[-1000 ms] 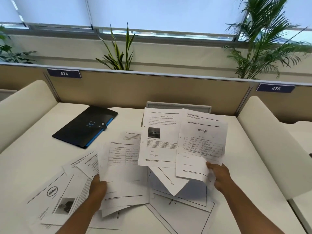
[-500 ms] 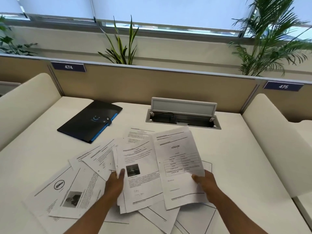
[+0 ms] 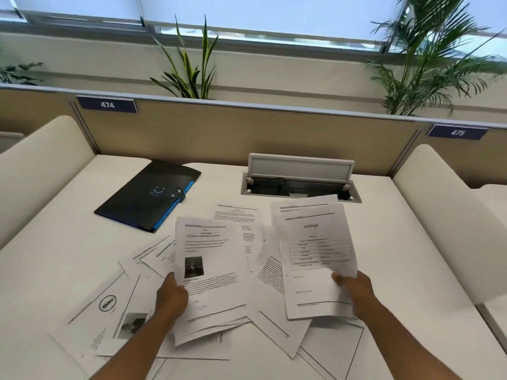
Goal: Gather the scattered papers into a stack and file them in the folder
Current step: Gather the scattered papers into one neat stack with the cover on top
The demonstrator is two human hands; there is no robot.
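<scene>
Several printed white papers (image 3: 258, 303) lie spread and overlapping on the white desk (image 3: 55, 256) in front of me. My left hand (image 3: 171, 298) grips a few sheets topped by a page with a small dark photo (image 3: 211, 272). My right hand (image 3: 354, 290) pinches a sheet with a table printed on it (image 3: 315, 259), lifted slightly off the pile. A black folder (image 3: 149, 194) with a blue edge and an elastic clasp lies closed at the back left of the desk, apart from both hands.
An open cable hatch (image 3: 300, 181) with a raised lid sits at the back centre of the desk. A tan partition (image 3: 247, 133) closes the far side. Cream padded dividers (image 3: 439, 215) flank the desk. Plants stand behind the partition.
The two handfuls of paper were close together over the pile's middle; now they are apart, the right one moved right and up, the left one still low over the pile.
</scene>
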